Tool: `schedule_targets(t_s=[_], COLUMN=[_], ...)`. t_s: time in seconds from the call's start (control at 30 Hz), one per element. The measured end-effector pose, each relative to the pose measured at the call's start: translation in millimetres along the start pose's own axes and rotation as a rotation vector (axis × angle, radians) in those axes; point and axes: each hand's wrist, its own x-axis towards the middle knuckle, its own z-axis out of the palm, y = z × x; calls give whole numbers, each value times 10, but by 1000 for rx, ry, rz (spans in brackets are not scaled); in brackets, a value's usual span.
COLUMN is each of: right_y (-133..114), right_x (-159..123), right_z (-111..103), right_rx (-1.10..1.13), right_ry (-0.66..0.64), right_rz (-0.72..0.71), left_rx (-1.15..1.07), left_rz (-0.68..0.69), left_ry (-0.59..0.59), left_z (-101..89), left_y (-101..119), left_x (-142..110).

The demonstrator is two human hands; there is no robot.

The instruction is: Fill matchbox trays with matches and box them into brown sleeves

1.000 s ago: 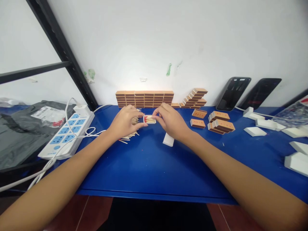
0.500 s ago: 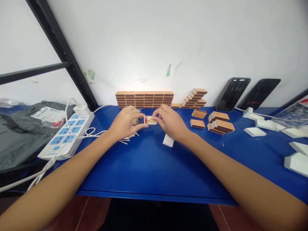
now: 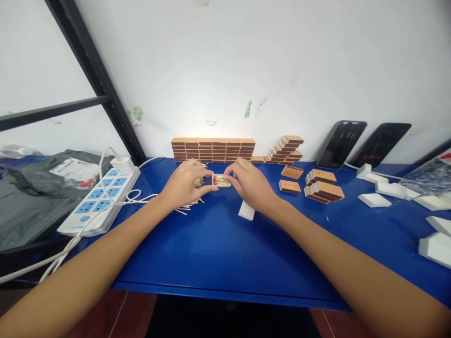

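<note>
Hands at a small tray [image 3: 223, 186] in front of the person on the bench [image 3: 211, 253]: left hand [image 3: 185, 183] gripping its left end, right hand [image 3: 251, 183] at its right end, grip unclear. Step, as judged: settling red-tipped matches [image 3: 219, 179] inside; a further move calls for a steady tray and light fingertip pressure

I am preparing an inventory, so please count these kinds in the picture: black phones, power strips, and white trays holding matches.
Black rectangular phones: 2
White plastic power strip with blue sockets: 1
Small white tray holding red-tipped matches: 1
Total: 4
</note>
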Motion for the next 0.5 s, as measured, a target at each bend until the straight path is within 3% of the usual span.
schedule_targets(t_s=[0.5], right_y=[-6], right_x=[3], right_z=[12], right_rx=[16], right_ry=[35], right_rz=[-8], left_rx=[-3], left_rz=[-38], left_ry=[-7], left_z=[-10], left_y=[2], left_x=[-10])
